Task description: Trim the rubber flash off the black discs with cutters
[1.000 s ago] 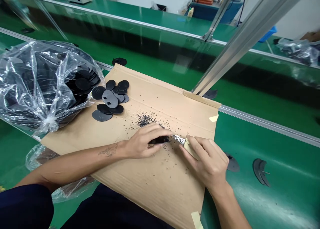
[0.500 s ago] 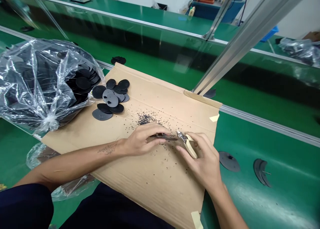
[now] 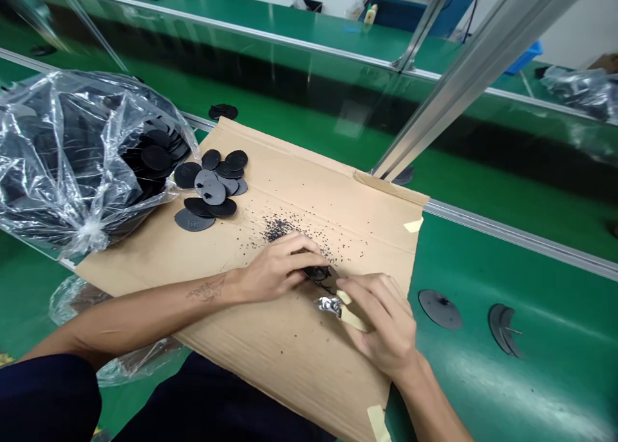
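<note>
My left hand (image 3: 280, 268) rests on a flattened cardboard sheet (image 3: 309, 339) and is shut on a small black rubber piece (image 3: 316, 273). My right hand (image 3: 381, 323) is shut on cream-handled side cutters (image 3: 338, 310), whose metal jaws point at that piece and almost touch it. A spill of black trimmings (image 3: 277, 230) is scattered over the cardboard above my hands. Several black rubber discs (image 3: 210, 191) lie in a loose heap to the upper left of my hands.
A clear plastic bag of black discs (image 3: 67, 159) lies at the cardboard's left corner. Aluminium rails (image 3: 483, 56) and a glass panel cross the green bench. Further black pieces (image 3: 440, 309) lie on the green surface to the right.
My right hand has moved down and left, bringing the cutters against the black piece in my left hand. The cutters have turned, with their jaws now lower and nearer that piece.
</note>
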Available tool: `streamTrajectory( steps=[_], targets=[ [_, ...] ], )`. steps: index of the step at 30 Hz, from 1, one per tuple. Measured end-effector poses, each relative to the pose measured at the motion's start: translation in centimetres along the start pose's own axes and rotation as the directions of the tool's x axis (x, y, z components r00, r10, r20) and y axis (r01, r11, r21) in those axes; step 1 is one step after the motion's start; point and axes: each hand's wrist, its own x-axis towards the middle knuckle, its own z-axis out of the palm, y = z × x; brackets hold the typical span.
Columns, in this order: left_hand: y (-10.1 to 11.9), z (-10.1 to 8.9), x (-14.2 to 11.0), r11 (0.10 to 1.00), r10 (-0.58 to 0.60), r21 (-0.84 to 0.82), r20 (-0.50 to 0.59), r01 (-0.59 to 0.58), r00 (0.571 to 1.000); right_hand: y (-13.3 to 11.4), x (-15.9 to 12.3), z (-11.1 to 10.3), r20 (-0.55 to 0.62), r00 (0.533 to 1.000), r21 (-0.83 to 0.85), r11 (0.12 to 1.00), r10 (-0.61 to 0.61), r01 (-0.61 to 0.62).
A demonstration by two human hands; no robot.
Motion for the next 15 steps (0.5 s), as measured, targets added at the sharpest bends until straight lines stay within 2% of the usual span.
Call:
streamTrajectory(
  steps=[4,7,11,15],
  targets=[
    [0.1,-0.1,0.1,0.991,-0.092,-0.103,-0.038,0.087,0.995,1.0,0.2,-0.4,-0.102,0.991,-0.028,0.996,0.082,-0.086],
    [0.2,-0.1,0.1,0.984,-0.106,-0.149,-0.060,0.096,0.993,2.0,0.2,-0.5,-0.133,0.979,-0.089,0.982,0.156,-0.169],
    [0.2,-0.1,0.1,0.980,-0.052,-0.197,-0.047,0.041,0.998,2.5,-0.1,-0.2,-0.044,0.988,-0.149,0.977,0.148,-0.153],
    [0.2,-0.1,0.2,0.975,-0.018,-0.223,-0.029,0.011,0.999,2.0,-0.2,0.1,0.050,0.990,-0.105,0.987,0.130,-0.124]
  ],
)
